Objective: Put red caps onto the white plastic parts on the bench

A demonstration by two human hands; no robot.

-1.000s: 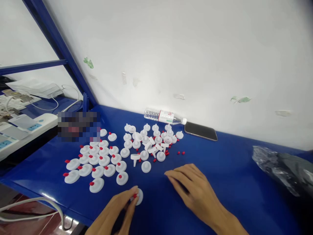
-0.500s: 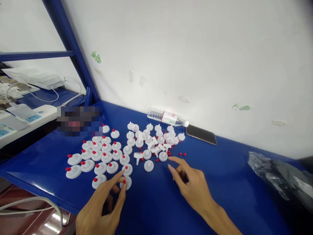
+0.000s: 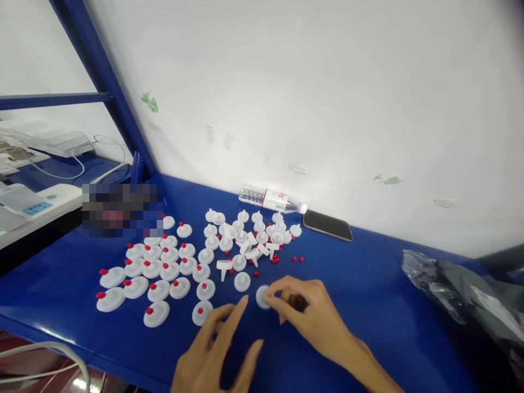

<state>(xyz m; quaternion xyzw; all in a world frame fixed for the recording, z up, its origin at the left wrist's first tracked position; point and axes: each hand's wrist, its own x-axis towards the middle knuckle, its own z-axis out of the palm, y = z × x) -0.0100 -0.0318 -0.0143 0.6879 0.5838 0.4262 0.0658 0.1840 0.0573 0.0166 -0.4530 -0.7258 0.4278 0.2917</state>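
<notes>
Between thumb and index finger, my right hand (image 3: 303, 311) pinches a white round cap with a spout (image 3: 262, 297), just above or on the blue table. My left hand (image 3: 221, 349) is open at the front, thumb and fingers apart, with nothing in it. Just beyond its fingers lies a white spouted cap with a red tip (image 3: 202, 313). Several more red-tipped caps (image 3: 156, 314) stand in rows to the left. Untipped white caps (image 3: 242, 281) lie heaped in the middle, some on their sides. Small red tips (image 3: 256, 273) are scattered among them.
A clear plastic bottle (image 3: 272, 200) lies along the wall beside a dark phone (image 3: 327, 225). Crumpled clear plastic and grey material (image 3: 462, 305) sit at the right. At the left are a white power strip (image 3: 49, 202), a blurred-out patch (image 3: 123, 210) and a blue frame post (image 3: 110, 93).
My right hand has taken hold of a white cap at the heap's near edge and drawn it closer. My left hand has left the front red-tipped cap, moving right and opening.
</notes>
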